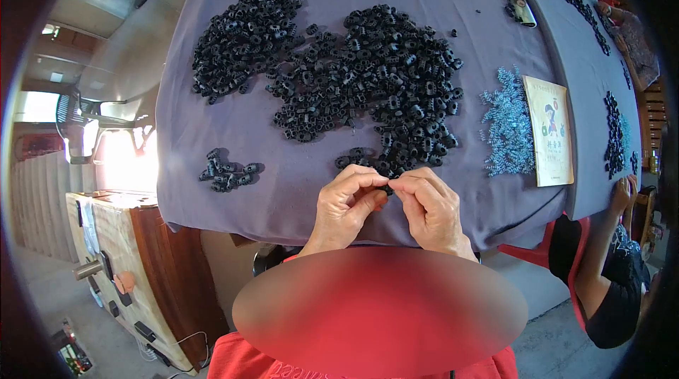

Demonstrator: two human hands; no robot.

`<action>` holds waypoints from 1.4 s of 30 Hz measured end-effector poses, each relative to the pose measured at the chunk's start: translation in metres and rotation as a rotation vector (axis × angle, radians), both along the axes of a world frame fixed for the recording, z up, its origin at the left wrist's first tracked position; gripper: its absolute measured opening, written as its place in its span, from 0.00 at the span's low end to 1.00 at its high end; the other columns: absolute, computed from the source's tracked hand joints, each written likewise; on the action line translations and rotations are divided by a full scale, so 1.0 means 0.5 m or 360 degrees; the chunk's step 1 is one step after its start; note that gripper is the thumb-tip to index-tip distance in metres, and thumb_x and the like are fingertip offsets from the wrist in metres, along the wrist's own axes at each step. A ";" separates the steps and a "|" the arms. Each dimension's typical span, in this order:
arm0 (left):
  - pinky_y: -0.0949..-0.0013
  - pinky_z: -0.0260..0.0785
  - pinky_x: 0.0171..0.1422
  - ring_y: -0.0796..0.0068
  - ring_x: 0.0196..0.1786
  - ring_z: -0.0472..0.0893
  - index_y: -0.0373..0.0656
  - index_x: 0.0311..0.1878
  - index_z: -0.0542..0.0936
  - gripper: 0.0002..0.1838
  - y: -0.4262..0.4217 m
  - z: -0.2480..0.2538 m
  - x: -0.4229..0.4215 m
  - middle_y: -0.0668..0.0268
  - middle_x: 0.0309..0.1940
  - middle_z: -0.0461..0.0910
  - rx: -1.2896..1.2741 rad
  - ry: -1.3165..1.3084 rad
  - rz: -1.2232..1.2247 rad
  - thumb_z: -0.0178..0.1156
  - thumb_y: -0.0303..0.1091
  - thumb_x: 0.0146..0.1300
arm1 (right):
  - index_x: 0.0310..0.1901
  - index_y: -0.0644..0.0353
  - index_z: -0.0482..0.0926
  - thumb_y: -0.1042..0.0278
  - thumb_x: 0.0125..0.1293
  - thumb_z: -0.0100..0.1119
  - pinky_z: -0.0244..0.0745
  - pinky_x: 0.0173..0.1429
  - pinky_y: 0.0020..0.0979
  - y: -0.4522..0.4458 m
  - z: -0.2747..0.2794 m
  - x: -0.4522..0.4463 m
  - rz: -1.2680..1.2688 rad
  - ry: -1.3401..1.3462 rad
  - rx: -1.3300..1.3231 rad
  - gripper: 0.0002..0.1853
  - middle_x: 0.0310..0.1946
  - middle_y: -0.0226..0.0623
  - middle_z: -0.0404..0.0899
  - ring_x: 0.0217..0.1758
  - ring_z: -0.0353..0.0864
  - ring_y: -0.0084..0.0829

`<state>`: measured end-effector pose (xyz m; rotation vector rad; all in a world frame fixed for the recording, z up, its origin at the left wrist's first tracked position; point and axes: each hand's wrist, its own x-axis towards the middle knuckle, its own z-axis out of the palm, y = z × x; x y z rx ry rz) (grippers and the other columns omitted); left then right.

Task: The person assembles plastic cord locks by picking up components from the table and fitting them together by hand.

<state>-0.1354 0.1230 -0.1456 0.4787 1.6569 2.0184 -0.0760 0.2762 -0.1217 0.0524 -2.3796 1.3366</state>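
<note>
My left hand (pixel 346 209) and my right hand (pixel 430 208) meet at the near edge of the table, fingertips pinched together. Between them is a small black plastic part (pixel 387 189), mostly covered by the fingers. Whether the right fingertips also hold a smaller piece is too small to tell. Just beyond my hands lies a large heap of black plastic parts (pixel 403 89), reaching almost to my fingers. Another dark heap (pixel 244 43) adjoins it at the far left. A small group of black parts (pixel 228 172) lies apart, left of my hands.
Right of the heap are a pile of small bluish springs (pixel 508 128), a booklet (pixel 548 131) and a packet (pixel 518 2). Another person's arm (pixel 598 276) is beside the adjoining table, near more black parts (pixel 613 135). A wooden cabinet (pixel 166 266) stands at the left.
</note>
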 end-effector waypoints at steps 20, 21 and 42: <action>0.75 0.68 0.31 0.78 0.30 0.76 0.38 0.44 0.78 0.09 -0.119 -0.034 -0.057 0.65 0.38 0.78 0.0408 -0.0553 0.0272 0.62 0.27 0.61 | 0.31 0.59 0.78 0.74 0.54 0.62 0.69 0.41 0.39 0.005 -0.017 -0.113 0.0003 -0.0178 0.0283 0.03 0.30 0.36 0.75 0.36 0.74 0.40; 0.75 0.67 0.31 0.78 0.30 0.76 0.38 0.44 0.78 0.09 -0.122 -0.036 -0.058 0.65 0.38 0.78 0.0459 -0.0583 0.0274 0.62 0.27 0.61 | 0.31 0.58 0.79 0.74 0.53 0.62 0.68 0.41 0.39 0.001 -0.024 -0.129 -0.0015 -0.0134 0.0410 0.03 0.30 0.35 0.75 0.36 0.74 0.39; 0.74 0.74 0.39 0.79 0.34 0.79 0.36 0.47 0.78 0.10 -0.115 -0.047 -0.057 0.66 0.33 0.79 0.0302 -0.0541 0.0246 0.61 0.23 0.62 | 0.26 0.57 0.75 0.74 0.48 0.56 0.60 0.42 0.37 -0.032 -0.046 -0.184 -0.0002 -0.0113 0.1108 0.03 0.28 0.35 0.71 0.37 0.69 0.35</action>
